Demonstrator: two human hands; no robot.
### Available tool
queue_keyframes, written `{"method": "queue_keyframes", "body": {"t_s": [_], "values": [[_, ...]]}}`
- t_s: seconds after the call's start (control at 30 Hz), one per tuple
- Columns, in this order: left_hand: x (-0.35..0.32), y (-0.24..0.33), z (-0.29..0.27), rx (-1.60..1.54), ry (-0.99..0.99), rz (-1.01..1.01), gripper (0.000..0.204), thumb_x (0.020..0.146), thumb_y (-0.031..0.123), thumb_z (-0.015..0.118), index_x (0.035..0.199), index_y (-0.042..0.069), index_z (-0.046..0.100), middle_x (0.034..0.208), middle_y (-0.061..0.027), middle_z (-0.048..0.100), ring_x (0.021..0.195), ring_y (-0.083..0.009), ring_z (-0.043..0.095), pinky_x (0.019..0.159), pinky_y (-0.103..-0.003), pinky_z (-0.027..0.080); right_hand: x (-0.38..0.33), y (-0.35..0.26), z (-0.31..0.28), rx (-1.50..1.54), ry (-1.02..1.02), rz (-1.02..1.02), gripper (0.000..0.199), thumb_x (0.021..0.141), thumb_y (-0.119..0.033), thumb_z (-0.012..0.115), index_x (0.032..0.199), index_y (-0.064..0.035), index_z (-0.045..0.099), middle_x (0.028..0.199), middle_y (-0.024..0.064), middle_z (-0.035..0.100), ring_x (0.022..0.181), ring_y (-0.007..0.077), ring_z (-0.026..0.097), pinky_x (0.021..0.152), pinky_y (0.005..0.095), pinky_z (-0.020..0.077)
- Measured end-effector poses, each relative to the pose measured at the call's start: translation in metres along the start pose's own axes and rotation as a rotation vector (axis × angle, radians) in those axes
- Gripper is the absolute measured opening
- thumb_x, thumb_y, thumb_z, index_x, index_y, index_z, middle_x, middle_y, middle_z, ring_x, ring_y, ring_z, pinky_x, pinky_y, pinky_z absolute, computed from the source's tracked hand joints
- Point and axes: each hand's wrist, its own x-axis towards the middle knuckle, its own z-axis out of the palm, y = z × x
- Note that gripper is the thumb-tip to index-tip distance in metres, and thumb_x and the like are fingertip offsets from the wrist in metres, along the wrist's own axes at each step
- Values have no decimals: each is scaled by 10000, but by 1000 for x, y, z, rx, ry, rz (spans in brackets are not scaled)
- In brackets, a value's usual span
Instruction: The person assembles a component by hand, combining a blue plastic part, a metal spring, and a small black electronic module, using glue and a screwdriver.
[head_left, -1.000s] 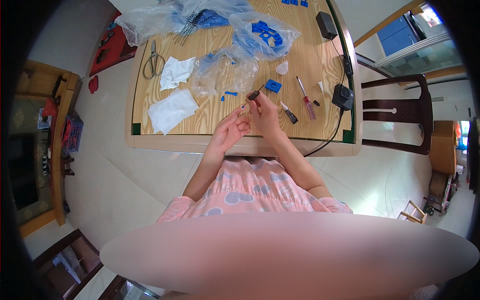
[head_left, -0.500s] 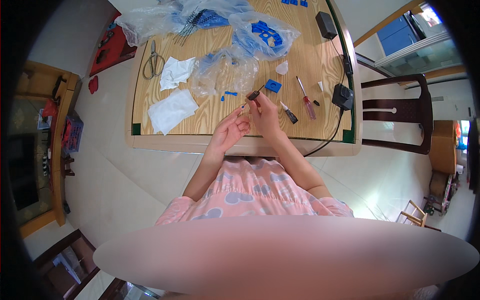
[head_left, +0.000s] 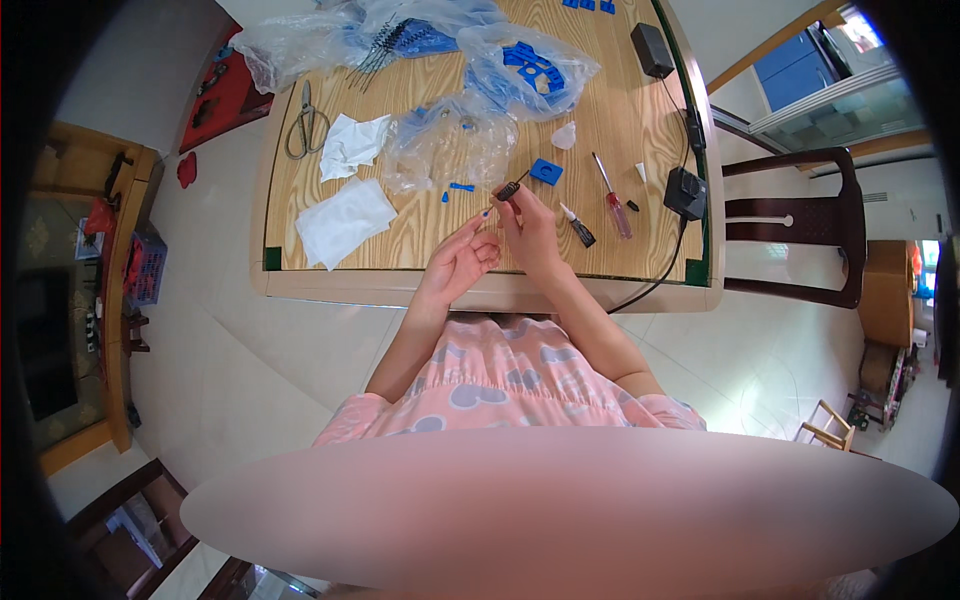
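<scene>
My right hand [head_left: 530, 232] pinches a dark coiled spring [head_left: 509, 189] with a straight end, near the table's front edge. Beside it, my left hand [head_left: 460, 263] is turned partly palm up, its other fingers curled. A tiny blue piece [head_left: 486, 213] sits at its fingertips; its exact shape is too small to make out. Just beyond the hands lie a blue square block [head_left: 545, 172] with a round recess and small blue plastic pieces [head_left: 461, 187]. To the right are a small black bottle with a white nozzle [head_left: 579, 228] and a screwdriver [head_left: 614, 200] with a reddish clear handle.
Clear plastic bags [head_left: 450, 145] and a bag of blue parts [head_left: 535, 70] cover the far middle. Several dark springs [head_left: 390, 45] lie behind. Scissors [head_left: 305, 130] and white tissues [head_left: 345, 220] are at left. A corded black box [head_left: 686, 193] stands at right, near a chair [head_left: 800, 225].
</scene>
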Motion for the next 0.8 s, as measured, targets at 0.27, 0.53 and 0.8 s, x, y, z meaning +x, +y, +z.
{"method": "queue_keyframes", "body": {"t_s": [0.27,0.53,0.8], "values": [[0,0,0,2,-1,2,388,1014,255,427,1368,103,475,1146,-109,609,1011,-206,564,911,-379,435,-1,1,0,-18,-4,3,151,902,12,550,1045,12,597,817,100,609,692,179,591,635,294,475],[0,0,2,-3,14,-6,383,1016,252,423,1365,106,478,1134,-104,610,1003,-198,558,922,-376,428,-1,3,0,-12,5,-13,150,902,9,552,1045,12,599,814,100,607,682,178,596,624,294,477],[0,0,3,17,21,2,384,1012,252,430,1364,108,481,1124,-103,610,986,-195,557,917,-377,430,0,-2,0,46,14,31,87,888,-48,579,969,-17,587,815,155,602,719,318,604,618,389,480]]}}
